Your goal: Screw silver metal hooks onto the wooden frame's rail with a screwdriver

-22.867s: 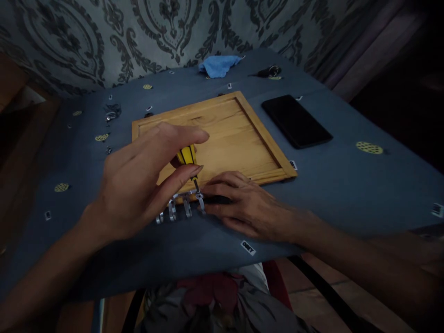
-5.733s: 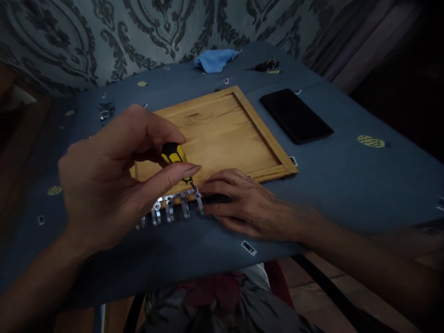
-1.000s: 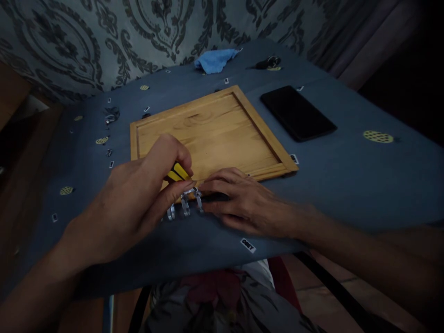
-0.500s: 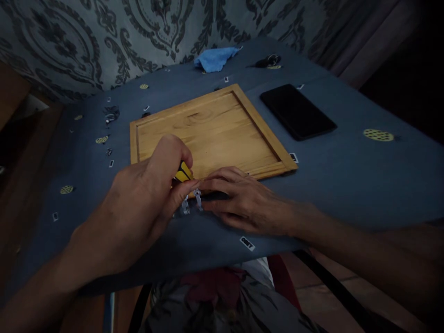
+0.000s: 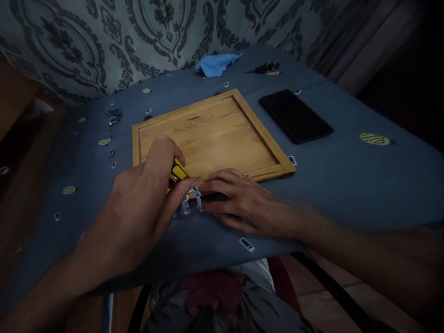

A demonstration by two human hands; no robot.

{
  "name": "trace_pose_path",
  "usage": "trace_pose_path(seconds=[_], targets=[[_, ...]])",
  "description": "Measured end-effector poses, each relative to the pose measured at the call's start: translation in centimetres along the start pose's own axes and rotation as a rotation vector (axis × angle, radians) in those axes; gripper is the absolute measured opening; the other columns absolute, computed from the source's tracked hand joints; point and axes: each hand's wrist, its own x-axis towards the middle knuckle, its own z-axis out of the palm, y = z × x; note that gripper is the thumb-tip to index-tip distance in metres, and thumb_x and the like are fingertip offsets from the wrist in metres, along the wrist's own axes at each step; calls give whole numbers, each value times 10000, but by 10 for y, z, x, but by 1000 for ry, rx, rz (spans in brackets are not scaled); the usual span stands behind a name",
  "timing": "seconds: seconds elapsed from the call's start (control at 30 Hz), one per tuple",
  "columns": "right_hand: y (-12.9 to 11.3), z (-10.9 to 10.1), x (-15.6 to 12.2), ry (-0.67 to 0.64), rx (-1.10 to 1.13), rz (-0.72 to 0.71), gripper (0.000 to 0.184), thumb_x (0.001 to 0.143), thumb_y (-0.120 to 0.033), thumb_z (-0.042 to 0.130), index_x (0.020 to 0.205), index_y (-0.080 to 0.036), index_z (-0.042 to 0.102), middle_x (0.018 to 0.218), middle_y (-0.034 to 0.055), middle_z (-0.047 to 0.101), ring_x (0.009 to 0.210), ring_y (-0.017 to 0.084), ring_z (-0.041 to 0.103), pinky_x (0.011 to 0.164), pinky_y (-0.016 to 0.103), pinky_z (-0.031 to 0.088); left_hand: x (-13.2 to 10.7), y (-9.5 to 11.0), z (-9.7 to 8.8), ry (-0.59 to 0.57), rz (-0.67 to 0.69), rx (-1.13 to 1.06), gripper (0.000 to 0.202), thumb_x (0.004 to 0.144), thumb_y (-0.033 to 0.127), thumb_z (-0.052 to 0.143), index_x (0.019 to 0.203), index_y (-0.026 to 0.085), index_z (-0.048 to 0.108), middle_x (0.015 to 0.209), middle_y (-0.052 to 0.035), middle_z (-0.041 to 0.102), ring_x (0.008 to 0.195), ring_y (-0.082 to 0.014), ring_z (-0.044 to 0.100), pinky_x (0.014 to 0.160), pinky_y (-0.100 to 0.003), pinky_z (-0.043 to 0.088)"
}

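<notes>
My left hand point(image 5: 138, 203) is closed round the yellow-and-black handle of a screwdriver point(image 5: 179, 170), whose tip is hidden. Its thumb and fingers meet over the near edge of a framed wooden panel point(image 5: 208, 134). There, a small shiny metal clasp point(image 5: 197, 193) with narrow legs hangs over the edge. From the other side my right hand point(image 5: 243, 201) lies low across that edge, fingers bent toward the clasp. Its fingertips press beside the clasp and touch it; part of the grip is hidden.
A black phone-like slab point(image 5: 294, 115) lies right of the panel. Behind are a blue cloth point(image 5: 215, 64) and a dark-handled tool point(image 5: 265, 67). Small metal bits point(image 5: 114, 116) lie at left on the patterned blue tablecloth point(image 5: 347, 185). A patterned curtain-like backdrop point(image 5: 114, 41) rises behind.
The view has shifted slightly. My left hand and the screwdriver handle tilt a little further left; the right hand keeps its place at the clasp.
</notes>
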Motion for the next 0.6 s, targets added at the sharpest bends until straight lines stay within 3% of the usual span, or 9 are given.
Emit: trace_pose_path(seconds=[0.2,0.4,0.5,0.6], targets=[[-1,0,0,-1,-3,3,248,957,-191,556,1165,-182,692,1281,120,607,1199,274,476,1016,475,444,-1,-1,0,23,42,44,172,907,377,643,894,278,502,555,43,531,413,-164,478,402,-308,241],[0,1,0,-5,0,-2,250,968,-201,539,1163,-181,694,1291,126,606,1194,278,475,1012,484,447,-5,7,-1,-18,-51,325,137,933,328,572,911,273,448,622,57,576,506,-166,598,439,-260,330],[1,1,-1,-3,0,-5,259,966,-202,537,1172,-186,693,1285,127,609,1195,280,472,1007,486,448,-4,9,-3,-29,-22,353,126,931,315,579,928,261,465,628,68,581,509,-141,606,445,-228,359],[1,1,-1,-3,9,-7,269,966,-197,534,1182,-181,692,1278,125,611,1188,279,471,1014,481,441,0,8,-15,61,-6,303,180,891,301,663,951,237,505,680,66,601,528,-103,608,453,-182,389]])
